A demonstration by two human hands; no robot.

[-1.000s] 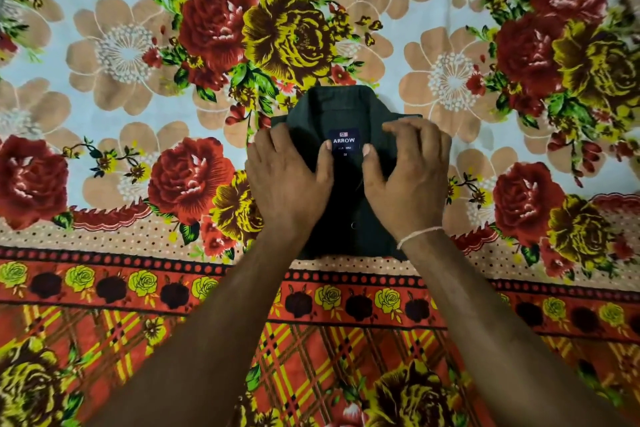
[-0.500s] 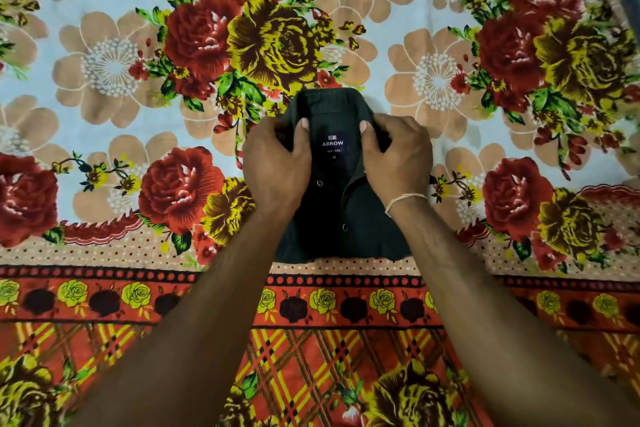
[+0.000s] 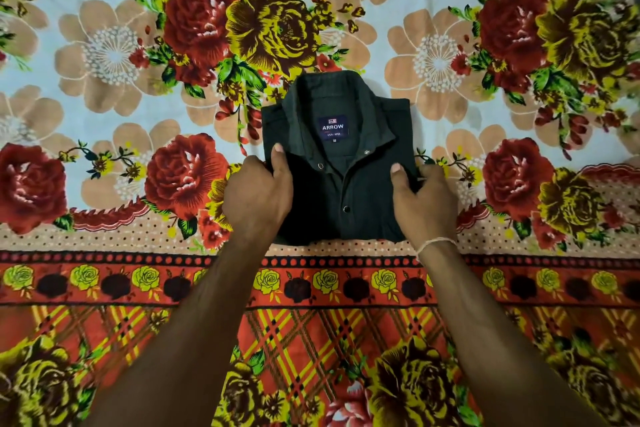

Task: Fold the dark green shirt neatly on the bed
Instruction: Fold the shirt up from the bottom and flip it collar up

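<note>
The dark green shirt [image 3: 341,191] lies folded into a compact rectangle on the bed, collar up and away from the person, its navy label [image 3: 333,127] reading ARROW showing inside the neck and its snap buttons [image 3: 346,209] running down the front. The left hand [image 3: 258,194] holds the shirt's left edge, its grip curled with the thumb lying on top of the fabric. The right hand [image 3: 420,199] grips the right edge likewise, thumb on top, a pale thread [image 3: 434,243] around its wrist. Beneath is a floral bedsheet [image 3: 104,87] of red and yellow roses, with a red border band [image 3: 138,282] near the person.
</note>
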